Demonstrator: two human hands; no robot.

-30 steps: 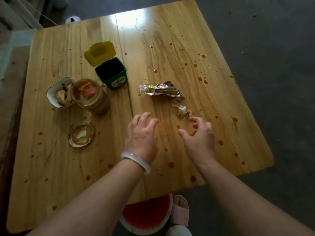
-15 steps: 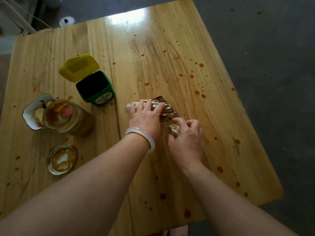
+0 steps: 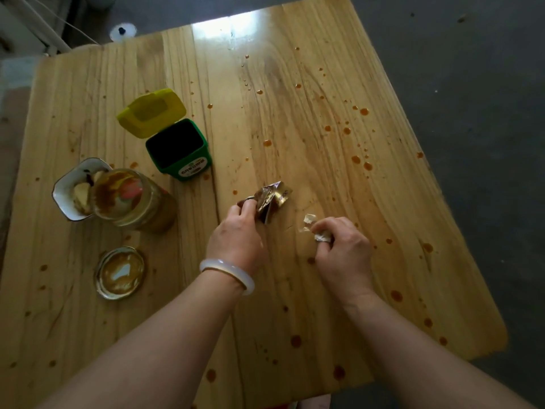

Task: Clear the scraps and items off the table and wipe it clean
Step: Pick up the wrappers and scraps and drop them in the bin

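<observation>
My left hand (image 3: 236, 240), with a pale bangle on its wrist, pinches a crumpled shiny foil wrapper (image 3: 272, 199) just above the wooden table (image 3: 309, 119). To its right, my right hand (image 3: 343, 249) is curled round small pale scraps (image 3: 317, 231), some poking out past the fingers. Orange-brown sauce drops (image 3: 364, 111) dot the right half and front of the table.
A small green bin (image 3: 180, 153) with a yellow lid flipped open stands left of centre. Farther left are an open glass jar (image 3: 132, 199), a white dish with food bits (image 3: 69, 191) behind it, and the jar's lid (image 3: 120, 272) lying nearer me. Grey floor surrounds the table.
Both hands reached forward onto the wrapper and scraps, closed on them and drew apart. The wrapper, flat before, is now crumpled and lifted in my left hand.
</observation>
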